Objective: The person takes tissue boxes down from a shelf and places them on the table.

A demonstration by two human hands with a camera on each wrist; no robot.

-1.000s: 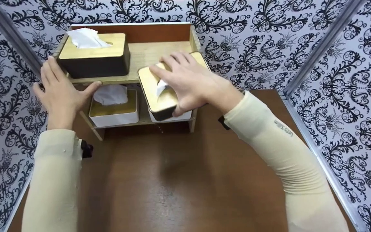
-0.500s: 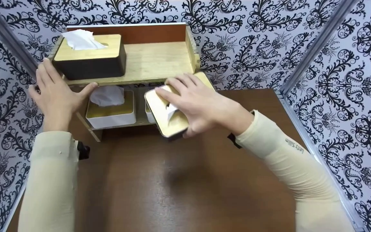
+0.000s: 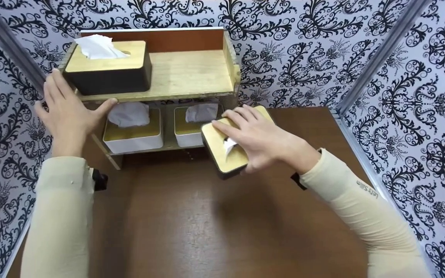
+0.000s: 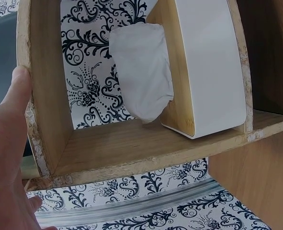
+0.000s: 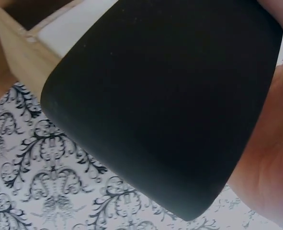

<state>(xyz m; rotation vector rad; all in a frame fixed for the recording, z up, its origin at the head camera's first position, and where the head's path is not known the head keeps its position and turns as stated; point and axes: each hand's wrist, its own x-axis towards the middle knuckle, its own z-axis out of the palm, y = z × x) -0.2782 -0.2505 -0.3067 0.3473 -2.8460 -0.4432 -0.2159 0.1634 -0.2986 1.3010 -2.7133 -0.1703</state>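
Observation:
My right hand (image 3: 259, 141) grips a black tissue box (image 3: 216, 141) with a light wooden lid, thumb on one side and fingers across the top. It is held in the air in front of the shelf's right end, a bit of tissue showing at its slot. In the right wrist view the dark body of the box (image 5: 165, 105) fills most of the picture. My left hand (image 3: 70, 110) lies spread at the left end of the wooden shelf (image 3: 191, 73). In the left wrist view its thumb (image 4: 19, 88) touches the shelf's front edge.
Another black tissue box (image 3: 110, 79) stands on the upper level, left side. Below are two white tissue boxes, left (image 3: 135, 143) and right (image 3: 189, 139), with wooden lids. A brown table (image 3: 176, 216) lies in front, and patterned walls (image 3: 292, 50) enclose it.
My right hand has carried the black tissue box away from the upper shelf, down and to the right. The lower right white box has come into fuller view. My left hand stays at the shelf.

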